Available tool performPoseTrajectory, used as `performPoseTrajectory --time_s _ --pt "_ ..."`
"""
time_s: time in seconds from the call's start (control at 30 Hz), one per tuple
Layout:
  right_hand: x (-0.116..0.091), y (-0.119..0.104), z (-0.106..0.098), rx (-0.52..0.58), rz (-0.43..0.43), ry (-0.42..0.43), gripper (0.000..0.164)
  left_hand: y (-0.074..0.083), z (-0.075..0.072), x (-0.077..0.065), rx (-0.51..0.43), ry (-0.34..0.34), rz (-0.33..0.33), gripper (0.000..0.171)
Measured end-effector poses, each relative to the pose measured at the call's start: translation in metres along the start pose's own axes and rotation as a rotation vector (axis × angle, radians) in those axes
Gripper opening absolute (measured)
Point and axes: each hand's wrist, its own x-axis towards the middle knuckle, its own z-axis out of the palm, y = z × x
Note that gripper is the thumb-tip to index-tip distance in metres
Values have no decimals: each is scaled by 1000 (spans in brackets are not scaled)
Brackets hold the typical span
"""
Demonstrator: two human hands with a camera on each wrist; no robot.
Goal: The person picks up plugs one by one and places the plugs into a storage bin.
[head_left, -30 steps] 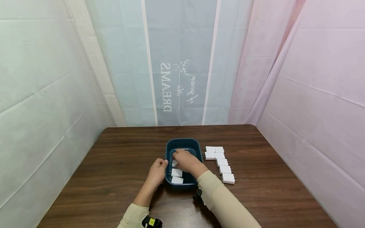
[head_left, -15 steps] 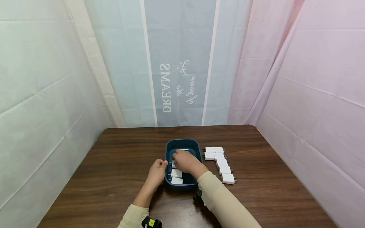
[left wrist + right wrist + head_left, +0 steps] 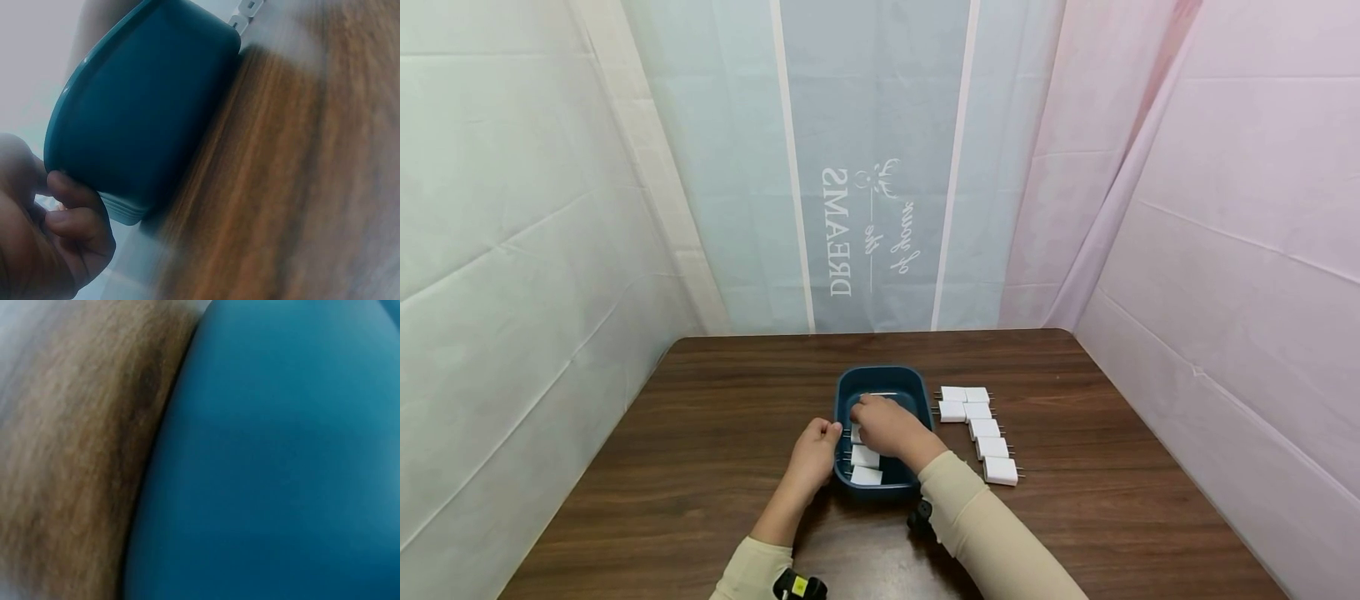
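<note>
A dark blue plastic bin [image 3: 880, 492] stands on the table. My left hand [image 3: 812, 450] pinches its left rim; in the left wrist view, curled fingers [image 3: 81, 219] meet the edge of the bin. Reaching in over the right side, my right hand [image 3: 891, 427] holds a white charger plug [image 3: 855, 434] against the left inner wall, its prongs pointing left. The hand hides most of that plug. Nearer me in the bin lie two more white charger plugs [image 3: 865, 456], one behind the other. The right wrist view has only the bin's outer wall [image 3: 269, 450] and tabletop.
Right of the bin, several white charger plugs [image 3: 992, 448] lie on the brown wooden table [image 3: 715, 417] in a column, doubled at its far end. A pale curtain [image 3: 872, 100] hangs behind the table, with white sheets on both sides.
Almost nothing differs. The right hand's fingertips have shifted very slightly left inside the bin; the left hand stays at the rim.
</note>
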Motion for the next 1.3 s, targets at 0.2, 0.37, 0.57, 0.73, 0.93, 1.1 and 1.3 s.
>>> performPoseTrajectory --time_s 0.2,0.37,0.57,0.73,0.93,1.1,1.3 --pt "-4 4 -7 -15 -15 31 27 0 0 -1 -7 -2 13 26" --pt "-7 7 -15 -38 -22 59 28 0 0 -1 -9 2 13 27" --pt "-11 12 -22 -32 -29 88 29 -1 -1 -2 7 9 21 28" --pt "-17 19 -27 -40 -51 120 29 0 -1 -1 3 4 16 27" --pt "-27 25 -36 -13 -45 162 31 0 -1 0 1 7 1 27" --pt "-31 31 -41 -23 -14 190 30 0 1 -1 1 19 23 28" --pt "-35 39 -45 -10 16 181 27 0 1 -1 8 28 28 26"
